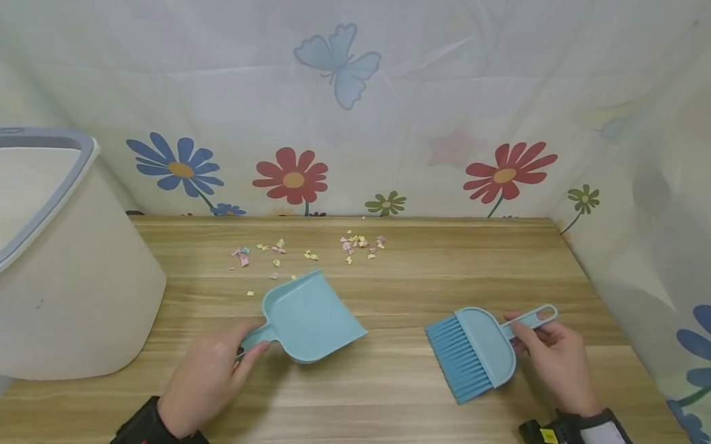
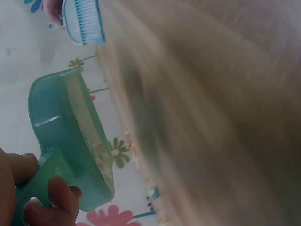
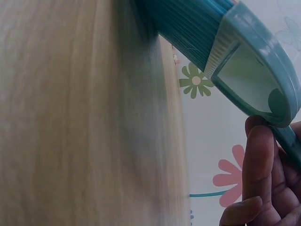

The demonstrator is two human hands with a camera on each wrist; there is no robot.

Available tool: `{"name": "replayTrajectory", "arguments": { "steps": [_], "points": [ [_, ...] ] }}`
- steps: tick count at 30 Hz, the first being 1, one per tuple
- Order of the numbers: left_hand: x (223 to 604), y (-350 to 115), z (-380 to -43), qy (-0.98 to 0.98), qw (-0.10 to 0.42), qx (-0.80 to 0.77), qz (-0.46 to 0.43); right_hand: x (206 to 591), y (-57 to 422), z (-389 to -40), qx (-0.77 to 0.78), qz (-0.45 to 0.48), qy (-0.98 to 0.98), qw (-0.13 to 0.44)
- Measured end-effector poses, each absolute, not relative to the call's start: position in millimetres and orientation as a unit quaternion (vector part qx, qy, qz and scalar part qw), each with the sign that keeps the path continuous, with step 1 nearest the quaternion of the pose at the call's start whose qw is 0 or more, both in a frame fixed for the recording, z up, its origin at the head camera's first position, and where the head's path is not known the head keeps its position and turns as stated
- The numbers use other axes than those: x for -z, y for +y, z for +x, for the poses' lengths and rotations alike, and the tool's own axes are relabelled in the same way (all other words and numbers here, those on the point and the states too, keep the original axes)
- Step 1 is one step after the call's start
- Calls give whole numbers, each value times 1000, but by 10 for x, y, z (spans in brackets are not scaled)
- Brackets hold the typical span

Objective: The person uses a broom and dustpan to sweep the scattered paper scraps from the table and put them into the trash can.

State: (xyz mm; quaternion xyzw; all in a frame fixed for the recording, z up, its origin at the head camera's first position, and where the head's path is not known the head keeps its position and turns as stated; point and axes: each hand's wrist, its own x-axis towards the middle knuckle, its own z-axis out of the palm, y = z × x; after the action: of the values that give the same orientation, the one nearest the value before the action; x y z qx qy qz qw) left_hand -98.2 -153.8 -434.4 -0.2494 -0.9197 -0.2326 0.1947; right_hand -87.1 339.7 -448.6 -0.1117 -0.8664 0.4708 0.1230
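Two blue cleaning tools are in the hands of one person at a wood-grain surface [image 1: 343,418]; clock positions below are taken from the dustpan as hub, with 12 toward the patterned backdrop [image 1: 239,31].

Item one: the dustpan [image 1: 315,318]. It is raised clear of the surface, its straight front lip facing between 1 and 2 o'clock and its handle pointing to 8. The person's left grip [image 1: 212,369], at 8 o'clock, has its fingers curled round that handle and holds it firmly.

Item two: the brush [image 1: 476,355], at 3 o'clock and well apart from the dustpan. Its bristles point toward 8 o'clock, its looped handle toward 2. The right grip [image 1: 557,363], also at 3 but farther out, pinches the handle between thumb and fingers. Whether the bristle tips meet the surface, I cannot tell.

Item three: small scraps [image 1: 363,241], yellow, pink and a little blue, lying loose on the surface. One cluster lies at 1 o'clock near the far edge; thinner groups spread from 10 to 11, with a few pieces just beside the dustpan.

Also noted: a white bin [image 1: 89,287] with a grey rim at 9 o'clock, only partly visible, and a black strap [image 1: 153,430] on the left wrist. A blue butterfly print [image 1: 339,63] shows at 12.
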Motion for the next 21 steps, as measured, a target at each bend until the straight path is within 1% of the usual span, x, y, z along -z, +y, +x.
{"name": "replayTrajectory", "arguments": {
  "steps": [8,14,17,21],
  "points": [
    [4530,-1437,-1010,-933,141,231,-238,4472,3416,-873,-481,-108,-863,111],
    [4574,-1405,-1030,-938,116,230,-231,4322,3418,-938,-490,-64,-864,92],
    [4579,-1394,-1035,-946,99,215,-224,4168,3365,-1029,-469,-22,-876,115],
    [4568,-1362,-1040,-959,46,185,-209,3947,3210,-1224,-424,44,-887,178]
  ]
}}
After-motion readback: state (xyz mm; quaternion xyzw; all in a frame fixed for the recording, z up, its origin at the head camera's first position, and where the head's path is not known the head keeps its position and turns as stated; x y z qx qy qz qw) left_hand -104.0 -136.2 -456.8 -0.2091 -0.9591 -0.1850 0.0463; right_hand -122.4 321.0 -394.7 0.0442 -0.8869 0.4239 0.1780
